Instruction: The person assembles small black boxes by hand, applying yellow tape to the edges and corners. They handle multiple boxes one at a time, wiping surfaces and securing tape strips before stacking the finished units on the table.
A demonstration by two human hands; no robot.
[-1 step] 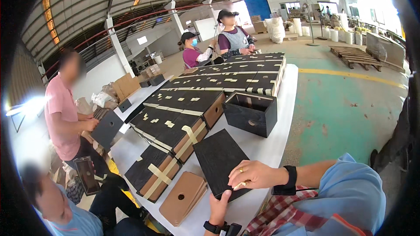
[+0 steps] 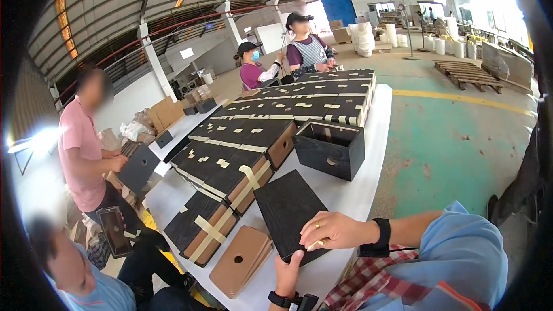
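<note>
One black panel (image 2: 288, 204) is gripped by the left hand (image 2: 288, 270), right hand (image 2: 334, 229) pinching tape (image 2: 315, 246).

No legible text or labels.

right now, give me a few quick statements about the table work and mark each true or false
1. The left hand and right hand both touch the black panel. True.
2. The open black box stands beyond the black panel. True.
3. The open black box lies on its side. False: its opening faces up.
4. The brown panels lie left of the black panel. True.
5. The top brown panel's hole is square. False: it is round.
</note>
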